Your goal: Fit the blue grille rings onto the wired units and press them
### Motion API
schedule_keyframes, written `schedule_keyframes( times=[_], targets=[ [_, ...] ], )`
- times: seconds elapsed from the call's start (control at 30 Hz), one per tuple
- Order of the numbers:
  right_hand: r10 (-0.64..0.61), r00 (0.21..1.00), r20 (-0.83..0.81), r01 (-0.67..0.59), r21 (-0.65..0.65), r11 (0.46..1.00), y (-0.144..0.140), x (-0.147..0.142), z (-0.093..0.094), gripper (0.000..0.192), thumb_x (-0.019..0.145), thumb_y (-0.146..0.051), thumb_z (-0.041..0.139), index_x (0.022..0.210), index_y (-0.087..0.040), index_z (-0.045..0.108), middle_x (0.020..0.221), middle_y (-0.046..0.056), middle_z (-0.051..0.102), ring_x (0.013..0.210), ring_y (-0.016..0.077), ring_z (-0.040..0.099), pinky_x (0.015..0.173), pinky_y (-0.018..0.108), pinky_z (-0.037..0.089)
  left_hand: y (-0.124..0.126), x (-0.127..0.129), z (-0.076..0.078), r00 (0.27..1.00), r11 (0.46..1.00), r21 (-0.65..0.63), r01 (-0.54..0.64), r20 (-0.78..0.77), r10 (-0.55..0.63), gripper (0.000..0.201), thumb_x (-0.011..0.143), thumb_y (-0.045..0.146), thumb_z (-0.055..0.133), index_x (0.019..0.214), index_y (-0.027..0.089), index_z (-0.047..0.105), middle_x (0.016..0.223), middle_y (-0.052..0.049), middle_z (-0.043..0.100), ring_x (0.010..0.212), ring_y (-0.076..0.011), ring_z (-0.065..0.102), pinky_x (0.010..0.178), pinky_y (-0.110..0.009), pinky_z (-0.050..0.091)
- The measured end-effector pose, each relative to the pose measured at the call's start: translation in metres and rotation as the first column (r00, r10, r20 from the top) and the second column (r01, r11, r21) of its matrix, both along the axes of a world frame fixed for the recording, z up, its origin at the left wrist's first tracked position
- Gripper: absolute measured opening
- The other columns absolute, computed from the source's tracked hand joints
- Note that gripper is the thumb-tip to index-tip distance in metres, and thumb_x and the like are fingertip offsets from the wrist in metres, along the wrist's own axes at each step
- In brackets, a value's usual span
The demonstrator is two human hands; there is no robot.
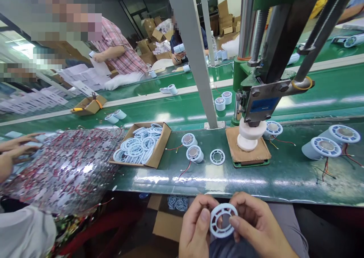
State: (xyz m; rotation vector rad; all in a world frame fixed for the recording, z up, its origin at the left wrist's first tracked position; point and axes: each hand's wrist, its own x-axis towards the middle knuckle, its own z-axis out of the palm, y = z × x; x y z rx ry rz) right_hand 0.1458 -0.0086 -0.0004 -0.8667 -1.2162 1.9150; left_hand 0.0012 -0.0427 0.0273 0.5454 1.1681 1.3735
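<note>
Between my two hands, just in front of the bench edge, is a light blue plastic ring (215, 227) with spokes and an open middle. My left hand (196, 227) pinches its left side, thumb in front. The fingers of my right hand (254, 224) are closed on its right rim. A similar ring (217, 157) lies flat on the green bench beyond my hands. Left of it stand two light blue cylindrical housings, one (195, 154) nearer and one (189, 139) behind, with thin wires trailing out.
A press (261, 99) stands over a cardboard-covered base (231, 146). A cardboard box (152, 162) holds many rings. More wired housings (321, 148) stand at right. At left, a co-worker's hands (17, 148) are beside a heap of wired parts (71, 167). Other people work across the line.
</note>
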Motion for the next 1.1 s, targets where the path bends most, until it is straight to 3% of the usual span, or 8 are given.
schedule_keyframes(
  times=[0.13, 0.27, 0.37, 0.43, 0.6, 0.77, 0.97, 1.1],
  targets=[
    [-0.154, 0.981, 0.122, 0.106, 0.331, 0.938, 0.002, -0.001, 0.009, 0.018, 0.091, -0.031, 0.062, 0.081, -0.016, 0.065, 0.071, 0.002, 0.061, 0.06, 0.0086, 0.055, 0.056, 0.017, 0.045, 0.0, -0.001, -0.003, 0.995, 0.997, 0.074, -0.01, -0.096, 0.017, 0.042, 0.077, 0.058, 0.075, 0.074, 0.016, 0.067, 0.066, -0.001, 0.055, 0.062, -0.013, 0.049, 0.058, -0.023, 0.039],
    [-0.296, 0.944, 0.145, 0.122, 0.68, 0.723, 0.005, -0.003, 0.014, 0.012, 0.088, -0.014, 0.057, 0.08, -0.017, 0.065, 0.067, 0.001, 0.062, 0.06, 0.0095, 0.058, 0.056, 0.016, 0.046, 0.003, -0.001, -0.006, 0.97, 0.988, 0.157, 0.006, -0.24, 0.033, 0.044, 0.072, 0.059, 0.078, 0.073, 0.018, 0.062, 0.069, 0.0, 0.052, 0.064, -0.0134, 0.047, 0.06, -0.023, 0.039],
    [-0.337, 0.934, 0.121, 0.112, 0.795, 0.596, 0.006, -0.006, 0.012, 0.014, 0.087, -0.008, 0.054, 0.083, -0.018, 0.064, 0.068, 0.002, 0.063, 0.059, 0.0093, 0.059, 0.054, 0.016, 0.047, 0.005, 0.001, -0.004, 0.955, 0.987, 0.157, 0.037, -0.297, 0.012, 0.044, 0.073, 0.056, 0.079, 0.07, 0.02, 0.056, 0.067, 0.002, 0.049, 0.063, -0.0129, 0.043, 0.059, -0.023, 0.036],
    [-0.352, 0.927, 0.126, 0.105, 0.816, 0.569, 0.005, -0.008, 0.011, 0.015, 0.088, -0.007, 0.053, 0.083, -0.018, 0.063, 0.067, 0.002, 0.064, 0.058, 0.0094, 0.058, 0.053, 0.016, 0.046, 0.005, 0.003, -0.003, 0.939, 0.989, 0.142, 0.038, -0.345, 0.013, 0.043, 0.077, 0.057, 0.074, 0.069, 0.02, 0.055, 0.066, 0.002, 0.05, 0.062, -0.0135, 0.044, 0.059, -0.024, 0.036],
    [-0.3, 0.942, 0.15, 0.073, 0.78, 0.621, 0.004, -0.012, 0.01, 0.014, 0.089, -0.011, 0.053, 0.085, -0.018, 0.064, 0.068, 0.002, 0.066, 0.058, 0.0099, 0.058, 0.054, 0.017, 0.047, 0.002, 0.006, -0.006, 0.898, 0.991, 0.133, 0.005, -0.436, 0.054, 0.046, 0.088, 0.059, 0.061, 0.065, 0.019, 0.056, 0.063, 0.001, 0.049, 0.061, -0.015, 0.044, 0.059, -0.027, 0.035],
    [-0.266, 0.95, 0.165, 0.091, 0.667, 0.74, 0.003, -0.012, 0.009, 0.014, 0.091, -0.018, 0.055, 0.08, -0.017, 0.064, 0.066, 0.001, 0.063, 0.058, 0.0095, 0.057, 0.053, 0.017, 0.045, 0.0, 0.006, -0.01, 0.92, 0.996, 0.075, -0.049, -0.385, 0.074, 0.047, 0.092, 0.057, 0.057, 0.065, 0.019, 0.06, 0.061, 0.001, 0.046, 0.059, -0.0142, 0.04, 0.057, -0.026, 0.032],
    [-0.232, 0.964, 0.128, 0.116, 0.584, 0.803, 0.004, -0.01, 0.008, 0.015, 0.091, -0.022, 0.057, 0.08, -0.017, 0.066, 0.068, 0.002, 0.065, 0.061, 0.0095, 0.057, 0.056, 0.016, 0.044, 0.0, 0.005, -0.009, 0.95, 0.997, 0.033, -0.072, -0.302, 0.079, 0.047, 0.087, 0.059, 0.063, 0.065, 0.017, 0.064, 0.06, 0.0, 0.049, 0.059, -0.0139, 0.042, 0.055, -0.025, 0.033],
    [-0.15, 0.982, 0.116, 0.092, 0.4, 0.912, 0.002, -0.008, 0.003, 0.021, 0.092, -0.032, 0.059, 0.081, -0.016, 0.066, 0.072, 0.004, 0.064, 0.064, 0.0103, 0.057, 0.059, 0.018, 0.046, -0.003, 0.002, -0.012, 0.959, 0.996, -0.012, -0.088, -0.271, 0.081, 0.046, 0.086, 0.058, 0.064, 0.069, 0.016, 0.068, 0.062, -0.001, 0.056, 0.057, -0.0129, 0.045, 0.051, -0.023, 0.036]
  ],
)
